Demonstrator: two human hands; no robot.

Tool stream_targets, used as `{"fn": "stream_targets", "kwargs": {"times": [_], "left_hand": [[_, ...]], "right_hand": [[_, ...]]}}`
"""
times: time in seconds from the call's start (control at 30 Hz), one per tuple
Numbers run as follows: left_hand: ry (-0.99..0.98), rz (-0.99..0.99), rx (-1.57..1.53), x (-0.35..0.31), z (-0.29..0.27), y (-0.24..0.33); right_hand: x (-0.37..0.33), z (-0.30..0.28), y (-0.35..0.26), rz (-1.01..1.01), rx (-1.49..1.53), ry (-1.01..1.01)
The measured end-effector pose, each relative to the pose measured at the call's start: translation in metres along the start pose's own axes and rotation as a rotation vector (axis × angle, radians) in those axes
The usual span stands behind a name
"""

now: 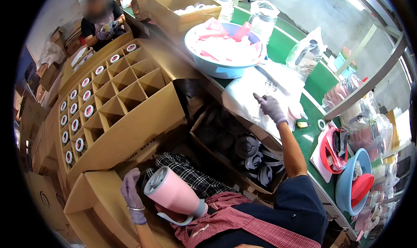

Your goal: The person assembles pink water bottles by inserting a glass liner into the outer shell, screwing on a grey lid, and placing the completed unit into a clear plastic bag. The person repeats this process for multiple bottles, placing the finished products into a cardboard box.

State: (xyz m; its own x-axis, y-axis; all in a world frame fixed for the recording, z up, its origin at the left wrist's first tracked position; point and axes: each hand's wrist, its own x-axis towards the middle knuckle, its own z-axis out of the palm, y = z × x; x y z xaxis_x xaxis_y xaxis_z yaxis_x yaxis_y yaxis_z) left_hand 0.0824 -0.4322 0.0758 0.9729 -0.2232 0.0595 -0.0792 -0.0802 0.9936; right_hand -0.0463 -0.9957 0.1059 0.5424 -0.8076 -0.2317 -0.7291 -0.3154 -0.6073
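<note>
A pink tumbler (176,187) with a clear and grey lid and a pale grey handle lies tilted on my lap, over a checked apron. My left hand (131,191), in a light purple glove, is just left of the tumbler's lid and apart from it. Its fingers are loosely stretched and nothing shows in them. Out over the table, my right hand (271,109), gloved too, reaches to a stack of clear plastic bags (243,93). Its index finger is stretched toward the bags, and it holds nothing I can see.
A divided carton (143,117) at left holds several white-lidded tumblers. An open carton (93,191) is beside my left hand. Dark lids fill a box (208,135) under the green table (304,148). A blue basin (221,67) holds pink pieces. Another person (104,24) works far left.
</note>
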Motion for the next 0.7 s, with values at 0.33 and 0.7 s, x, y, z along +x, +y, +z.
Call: {"fn": "stream_targets", "kwargs": {"times": [0.33,0.7], "left_hand": [[-0.256,0.062,0.162,0.027,0.036,0.012],[-0.308,0.014,0.069,0.037,0.048,0.009]], "right_hand": [[-0.037,0.054,-0.001,-0.774,-0.632,0.223],[-0.004,0.039,0.007,-0.684,0.116,0.215]]}}
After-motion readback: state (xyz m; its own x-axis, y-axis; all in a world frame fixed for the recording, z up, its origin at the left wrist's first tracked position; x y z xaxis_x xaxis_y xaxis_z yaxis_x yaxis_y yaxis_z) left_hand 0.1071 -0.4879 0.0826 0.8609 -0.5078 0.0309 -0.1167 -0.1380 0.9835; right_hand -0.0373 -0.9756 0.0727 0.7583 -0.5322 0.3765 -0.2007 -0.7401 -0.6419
